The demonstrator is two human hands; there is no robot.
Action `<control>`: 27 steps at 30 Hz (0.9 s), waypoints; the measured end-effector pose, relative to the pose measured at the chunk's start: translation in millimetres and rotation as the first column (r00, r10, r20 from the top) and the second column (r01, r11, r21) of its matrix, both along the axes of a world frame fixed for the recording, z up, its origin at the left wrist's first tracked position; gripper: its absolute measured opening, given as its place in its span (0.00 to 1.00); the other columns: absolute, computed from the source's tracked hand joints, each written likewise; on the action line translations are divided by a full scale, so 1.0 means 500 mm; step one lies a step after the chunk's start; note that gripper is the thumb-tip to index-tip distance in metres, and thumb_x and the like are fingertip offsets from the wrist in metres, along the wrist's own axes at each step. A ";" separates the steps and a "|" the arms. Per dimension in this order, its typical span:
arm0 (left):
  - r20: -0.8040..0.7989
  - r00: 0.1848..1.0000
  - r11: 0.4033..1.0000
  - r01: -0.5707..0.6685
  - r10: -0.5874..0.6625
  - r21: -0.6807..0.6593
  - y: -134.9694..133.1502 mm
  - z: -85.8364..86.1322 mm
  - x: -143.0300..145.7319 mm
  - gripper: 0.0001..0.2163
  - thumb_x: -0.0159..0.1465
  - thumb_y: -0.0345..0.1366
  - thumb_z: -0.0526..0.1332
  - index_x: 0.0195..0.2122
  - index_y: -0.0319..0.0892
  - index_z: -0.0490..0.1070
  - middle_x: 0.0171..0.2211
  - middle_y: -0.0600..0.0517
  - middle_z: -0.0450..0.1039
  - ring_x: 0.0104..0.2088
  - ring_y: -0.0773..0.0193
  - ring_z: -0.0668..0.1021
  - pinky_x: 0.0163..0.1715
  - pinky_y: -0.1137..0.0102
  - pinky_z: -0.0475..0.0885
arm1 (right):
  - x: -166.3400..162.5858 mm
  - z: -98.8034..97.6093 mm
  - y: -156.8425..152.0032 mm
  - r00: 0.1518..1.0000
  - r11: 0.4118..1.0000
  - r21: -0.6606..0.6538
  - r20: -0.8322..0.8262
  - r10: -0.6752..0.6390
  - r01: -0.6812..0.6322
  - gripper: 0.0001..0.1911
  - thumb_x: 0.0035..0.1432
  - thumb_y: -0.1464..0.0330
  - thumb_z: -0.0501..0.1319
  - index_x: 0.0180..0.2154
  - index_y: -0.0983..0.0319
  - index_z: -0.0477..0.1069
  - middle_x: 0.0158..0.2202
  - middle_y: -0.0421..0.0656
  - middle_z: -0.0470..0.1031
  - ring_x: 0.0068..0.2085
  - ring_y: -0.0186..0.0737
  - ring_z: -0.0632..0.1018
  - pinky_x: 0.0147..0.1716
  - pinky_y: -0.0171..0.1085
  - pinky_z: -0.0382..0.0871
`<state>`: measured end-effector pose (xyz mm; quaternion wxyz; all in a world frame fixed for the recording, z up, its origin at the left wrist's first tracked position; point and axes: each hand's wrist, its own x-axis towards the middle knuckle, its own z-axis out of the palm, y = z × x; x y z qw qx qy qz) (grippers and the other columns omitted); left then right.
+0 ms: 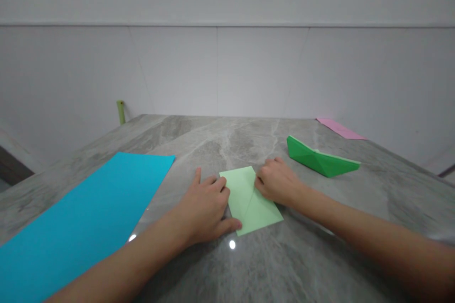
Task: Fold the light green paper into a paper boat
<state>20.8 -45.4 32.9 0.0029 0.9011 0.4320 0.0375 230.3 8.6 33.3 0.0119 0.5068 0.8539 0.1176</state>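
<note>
A small folded sheet of light green paper (248, 201) lies on the table, with a slanting crease or flap edge across it. My left hand (208, 206) rests along its left edge, thumb stretched onto the lower corner, index finger bent at the upper part and little finger raised. On the opposite edge, my right hand (277, 180) is closed, its fingers curled against the paper; the fingertips are partly hidden. Just beyond the right hand stands a green folded paper boat (322, 157).
A large blue sheet (95, 203) covers the table's left side, near my left forearm. Pink paper (339, 129) lies at the far right edge. The grey marbled table (227, 139) ends at a white wall (216, 71). A green post-like object (121, 112) shows beyond the left edge.
</note>
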 end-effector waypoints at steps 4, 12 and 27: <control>0.030 0.999 1.000 -0.016 0.015 0.019 -0.003 -0.004 -0.002 0.28 0.58 0.61 0.53 0.44 0.39 0.71 0.45 0.40 0.71 0.49 0.44 0.71 0.56 0.38 0.49 | 0.019 -0.008 0.012 0.995 0.998 -0.039 -0.081 -0.052 0.049 0.18 0.59 0.68 0.53 0.24 0.66 0.77 0.25 0.51 0.77 0.28 0.41 0.74 0.30 0.37 0.59; 0.133 0.987 0.992 -0.096 0.085 0.082 -0.006 -0.029 0.027 0.34 0.54 0.63 0.55 0.45 0.35 0.69 0.55 0.33 0.64 0.58 0.39 0.63 0.58 0.39 0.45 | 0.057 -0.058 -0.020 0.862 0.986 0.089 -0.480 0.164 -0.138 0.13 0.61 0.68 0.54 0.37 0.61 0.78 0.23 0.42 0.72 0.30 0.39 0.71 0.35 0.36 0.61; 0.131 0.983 0.967 0.151 -0.126 -0.204 0.014 -0.040 0.022 0.28 0.67 0.48 0.48 0.66 0.47 0.45 0.67 0.51 0.44 0.66 0.50 0.51 0.61 0.41 0.42 | 0.038 -0.056 -0.004 0.917 0.986 -0.037 -0.373 0.140 -0.165 0.14 0.62 0.65 0.54 0.41 0.62 0.76 0.30 0.46 0.76 0.36 0.41 0.73 0.38 0.36 0.60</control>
